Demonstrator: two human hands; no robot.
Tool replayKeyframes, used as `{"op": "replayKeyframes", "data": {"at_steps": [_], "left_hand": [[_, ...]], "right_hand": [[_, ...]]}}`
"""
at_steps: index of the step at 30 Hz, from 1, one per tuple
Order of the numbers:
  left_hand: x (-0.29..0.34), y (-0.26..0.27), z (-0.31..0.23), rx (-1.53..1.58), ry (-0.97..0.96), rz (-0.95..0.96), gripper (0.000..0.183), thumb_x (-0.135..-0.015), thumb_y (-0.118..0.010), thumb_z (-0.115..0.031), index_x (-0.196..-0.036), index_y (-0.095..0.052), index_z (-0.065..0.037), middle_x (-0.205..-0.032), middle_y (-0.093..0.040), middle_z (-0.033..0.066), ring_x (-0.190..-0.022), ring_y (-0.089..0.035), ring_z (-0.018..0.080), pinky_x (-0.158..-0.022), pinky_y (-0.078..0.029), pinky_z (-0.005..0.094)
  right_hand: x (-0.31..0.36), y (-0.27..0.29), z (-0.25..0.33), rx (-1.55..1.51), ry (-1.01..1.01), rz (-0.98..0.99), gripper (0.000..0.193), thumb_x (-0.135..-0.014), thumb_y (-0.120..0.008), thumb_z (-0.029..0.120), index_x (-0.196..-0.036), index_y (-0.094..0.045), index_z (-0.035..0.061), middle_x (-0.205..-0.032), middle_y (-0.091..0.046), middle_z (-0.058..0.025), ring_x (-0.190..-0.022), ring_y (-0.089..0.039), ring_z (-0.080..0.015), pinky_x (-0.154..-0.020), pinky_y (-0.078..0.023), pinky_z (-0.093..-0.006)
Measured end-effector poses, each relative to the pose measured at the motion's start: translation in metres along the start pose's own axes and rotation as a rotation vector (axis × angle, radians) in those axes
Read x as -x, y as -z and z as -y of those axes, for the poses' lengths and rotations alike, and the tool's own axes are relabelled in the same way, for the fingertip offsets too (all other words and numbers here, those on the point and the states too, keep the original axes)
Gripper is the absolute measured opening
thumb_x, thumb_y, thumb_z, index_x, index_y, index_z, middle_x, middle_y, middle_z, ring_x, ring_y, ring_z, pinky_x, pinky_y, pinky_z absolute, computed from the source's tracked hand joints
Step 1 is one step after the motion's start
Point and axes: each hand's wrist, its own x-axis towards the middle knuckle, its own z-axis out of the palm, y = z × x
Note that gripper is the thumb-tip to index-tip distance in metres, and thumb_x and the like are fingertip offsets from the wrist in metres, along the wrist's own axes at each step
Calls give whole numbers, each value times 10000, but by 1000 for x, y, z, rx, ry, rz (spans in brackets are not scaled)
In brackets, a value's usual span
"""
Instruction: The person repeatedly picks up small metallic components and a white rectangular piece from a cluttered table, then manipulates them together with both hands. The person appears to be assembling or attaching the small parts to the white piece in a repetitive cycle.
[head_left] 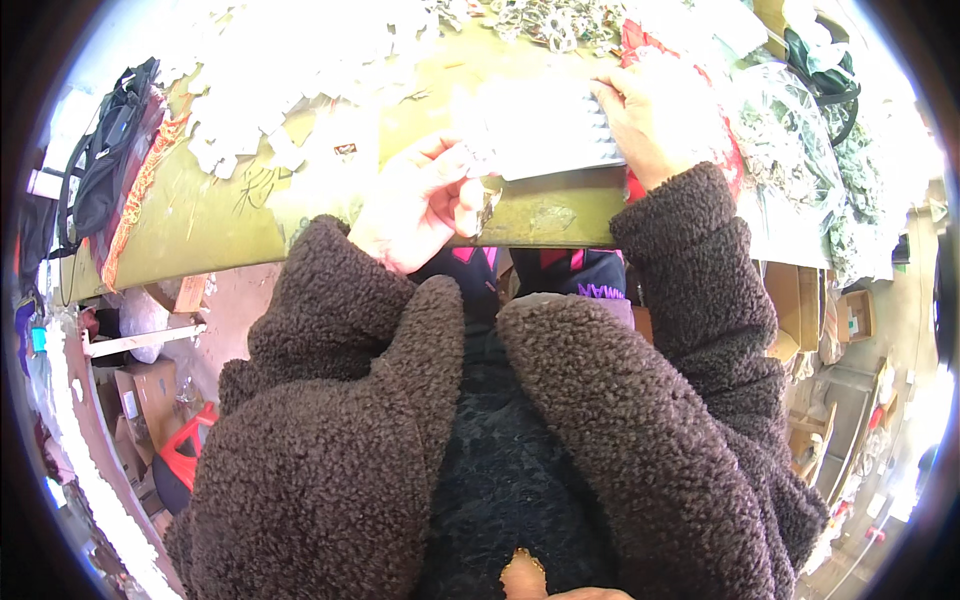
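Observation:
My left hand (pixel 420 205) is over the table's near edge, its fingers curled in a pinch. By its fingertips is a small shiny piece (pixel 488 205), too blurred by glare to name. My right hand (pixel 655 125) grips the right side of a white sheet (pixel 560 130) with a row of grey ridged marks along that side. The sheet lies tilted just right of my left fingertips, and strong light washes out most of its surface.
White cut pieces (pixel 235 120) are heaped on the yellow-green table (pixel 220 235) at left, beside a black bag (pixel 115 150) and an orange cord (pixel 145 205). Chain-like pieces (pixel 560 25) lie at the back. Clear bags of greenish material (pixel 800 140) stand right; red cloth (pixel 645 45) lies behind my right hand.

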Motion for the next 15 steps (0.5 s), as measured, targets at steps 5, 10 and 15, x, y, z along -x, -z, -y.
{"op": "replayKeyframes", "data": {"at_steps": [5, 10, 15], "left_hand": [[0, 6, 0, 7, -11, -31, 196, -891, -546, -39, -1085, -537, -8, -864, -624, 122, -659, -632, 176, -524, -553, 279], [7, 13, -10, -70, 17, 7, 218, -903, -534, -71, -1110, -530, -2, -913, -628, 124, -670, -605, 156, -528, -530, 259], [11, 14, -14, -96, 42, 71, 216, -909, -540, -100, -1104, -537, -6, -917, -630, 119, -653, -596, 150, -529, -523, 262]], "right_hand": [[10, 21, 27, 259, 99, -9, 111, -851, -599, 108, -930, -635, 39, -818, -582, -105, -767, -562, -215, -711, -442, -313], [8, 21, 63, 36, -55, 76, 161, -857, -591, 184, -924, -649, 49, -819, -649, -90, -809, -610, -203, -757, -466, -322], [29, 8, 107, -559, 39, 137, 211, -864, -622, 224, -980, -633, 48, -850, -639, -63, -802, -596, -138, -727, -477, -280]]}}
